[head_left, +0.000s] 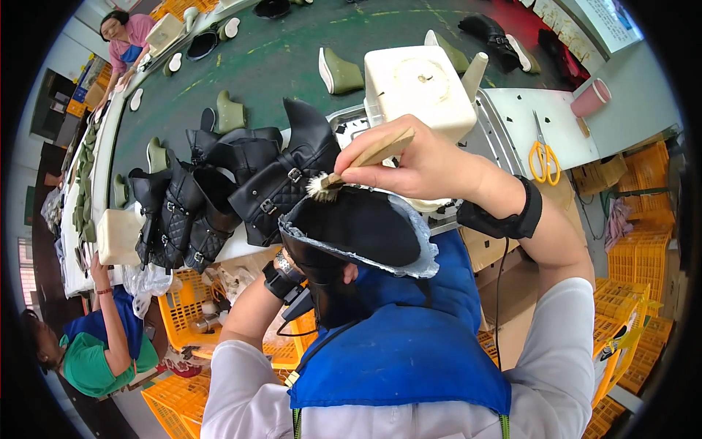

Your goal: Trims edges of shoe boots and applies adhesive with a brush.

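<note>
My right hand (411, 162) is closed round a wooden-handled brush (374, 152). Its pale bristles touch the rim of a black boot upper (322, 257), at the far left of the wide opening. A whitish-blue coating runs along that rim, and the inside is dark. My left hand (350, 274) grips the upper from below; the boot hides most of it, with a fingertip showing. Just beyond, a black buckled boot (296, 172) with quilted stitching lies on the work surface. A white plastic container (417, 91) stands on a metal tray (497, 139) past my right hand.
More black boots (179, 208) are heaped at left. Olive rubber boot bottoms (341, 71) stand on the green conveyor belt (256, 66). Yellow-handled scissors (545, 162) and a pink cup (591, 98) are at right. Orange crates (621, 322) flank me. Co-workers (102, 344) are at left.
</note>
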`<state>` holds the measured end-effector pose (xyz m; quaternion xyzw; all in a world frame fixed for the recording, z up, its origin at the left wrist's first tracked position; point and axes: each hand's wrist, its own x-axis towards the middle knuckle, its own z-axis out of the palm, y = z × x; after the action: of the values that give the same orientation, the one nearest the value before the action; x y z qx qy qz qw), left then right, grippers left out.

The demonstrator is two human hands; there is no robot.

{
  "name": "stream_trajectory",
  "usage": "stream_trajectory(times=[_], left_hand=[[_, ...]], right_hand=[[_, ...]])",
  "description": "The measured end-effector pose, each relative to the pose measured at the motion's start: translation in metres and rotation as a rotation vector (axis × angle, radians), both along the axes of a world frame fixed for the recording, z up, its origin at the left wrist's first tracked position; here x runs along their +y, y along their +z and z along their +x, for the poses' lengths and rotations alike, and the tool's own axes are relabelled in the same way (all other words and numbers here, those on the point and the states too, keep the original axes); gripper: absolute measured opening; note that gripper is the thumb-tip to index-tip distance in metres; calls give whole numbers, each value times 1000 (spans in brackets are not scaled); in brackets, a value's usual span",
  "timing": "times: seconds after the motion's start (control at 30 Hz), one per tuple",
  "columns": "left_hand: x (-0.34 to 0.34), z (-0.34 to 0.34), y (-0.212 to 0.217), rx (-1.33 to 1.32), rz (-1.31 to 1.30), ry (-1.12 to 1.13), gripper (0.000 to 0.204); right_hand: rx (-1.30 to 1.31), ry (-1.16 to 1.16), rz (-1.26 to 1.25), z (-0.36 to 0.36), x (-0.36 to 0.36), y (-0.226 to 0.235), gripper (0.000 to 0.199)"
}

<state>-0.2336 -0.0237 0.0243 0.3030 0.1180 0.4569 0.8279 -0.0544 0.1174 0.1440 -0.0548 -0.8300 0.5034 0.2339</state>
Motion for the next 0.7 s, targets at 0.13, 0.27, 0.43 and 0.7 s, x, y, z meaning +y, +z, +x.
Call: stream_trajectory(times=[0.13,0.27,0.43,0.7], left_hand=[[-2,1,5,35,-4,54,52],[-1,-3,12,72,-13,112,53],[1,1,21,125,-20,175,54],[1,8,38,215,-19,271,56]], right_hand=[[-105,-82,50,10,-4,0,10],[-168,-239,-9,18,-8,2,13],[-236,-189,24,22,-3,7,14],[-309,-199,-7,26,6,11,28]])
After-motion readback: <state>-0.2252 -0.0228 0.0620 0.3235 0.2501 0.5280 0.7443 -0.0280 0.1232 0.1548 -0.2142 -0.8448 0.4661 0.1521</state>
